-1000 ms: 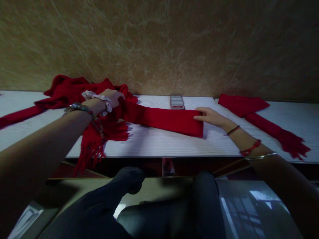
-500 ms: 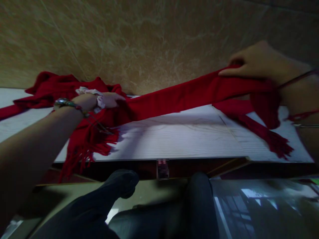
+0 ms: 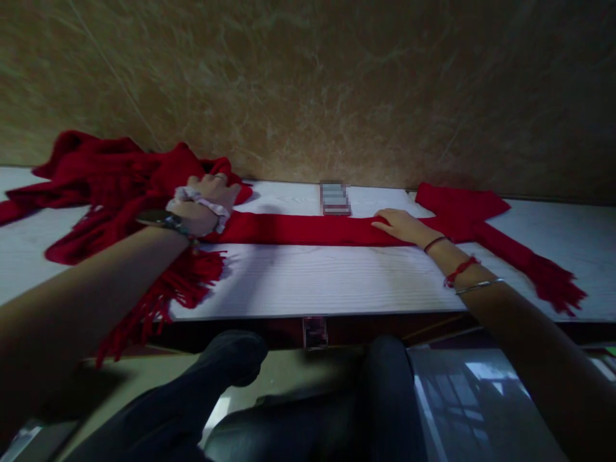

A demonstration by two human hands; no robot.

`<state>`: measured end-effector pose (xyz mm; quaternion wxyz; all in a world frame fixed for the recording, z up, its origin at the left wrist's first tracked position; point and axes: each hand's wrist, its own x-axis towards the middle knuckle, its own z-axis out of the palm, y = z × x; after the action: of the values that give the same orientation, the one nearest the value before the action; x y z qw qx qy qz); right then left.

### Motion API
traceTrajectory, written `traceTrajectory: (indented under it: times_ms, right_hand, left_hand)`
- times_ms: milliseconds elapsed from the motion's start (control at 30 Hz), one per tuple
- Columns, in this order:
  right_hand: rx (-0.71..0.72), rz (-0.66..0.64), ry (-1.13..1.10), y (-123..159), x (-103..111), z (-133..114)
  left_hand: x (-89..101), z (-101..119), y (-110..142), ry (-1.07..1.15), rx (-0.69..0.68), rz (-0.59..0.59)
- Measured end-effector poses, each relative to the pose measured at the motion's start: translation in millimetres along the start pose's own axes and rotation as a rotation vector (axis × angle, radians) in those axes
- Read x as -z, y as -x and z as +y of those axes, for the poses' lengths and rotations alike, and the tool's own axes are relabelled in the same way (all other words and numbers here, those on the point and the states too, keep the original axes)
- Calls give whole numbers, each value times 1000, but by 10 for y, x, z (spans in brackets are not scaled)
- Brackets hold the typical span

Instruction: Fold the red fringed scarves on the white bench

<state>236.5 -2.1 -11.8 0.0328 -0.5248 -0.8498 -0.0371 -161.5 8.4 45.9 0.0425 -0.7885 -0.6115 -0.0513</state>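
Note:
A red fringed scarf (image 3: 298, 230) lies as a long flat strip along the white board. At its left end a heap of red cloth (image 3: 115, 168) is bunched up, with fringe hanging over the board's front edge. My left hand (image 3: 214, 190), a pale scrunchie at its wrist, is on the right side of this heap with bent fingers gripping the cloth; its fingertips are partly hidden. My right hand (image 3: 398, 224) rests on the strip with fingers stretched out, palm down. Right of it, the scarf folds over, and a fringed end (image 3: 553, 279) slants toward the front edge.
The white board (image 3: 308, 282) runs along a brown marbled wall (image 3: 298, 90). A small blurred-out rectangle (image 3: 335, 197) is at the board's back edge. My dark-clad knees (image 3: 389, 378) are below the front edge, above a glossy floor.
My right hand has come down and left from the raised scarf, which now lies flat on the board. My left hand has shifted slightly right and back onto the heap.

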Motion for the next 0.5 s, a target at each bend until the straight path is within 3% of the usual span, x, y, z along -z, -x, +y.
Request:
traceTrajectory:
  times_ms: [33,133,200,333,500]
  right_hand:
    - [-9,-6,-1,44,16,72]
    - [-59,-47,42,171,55,291]
    - [-94,-106,114,258,77,436]
    - [-123,-212,225,414,191,718]
    - [-169,-217,330,462,457,1001]
  left_hand:
    - [-86,156,-5,-38,12,0]
    - [-373,652,-17,-7,-155,-22]
    - [-560,868,-33,-8,-203,-128]
    - [-797,906,-86,0,-227,-135]
    - [-778,873,-92,2,-278,-154]
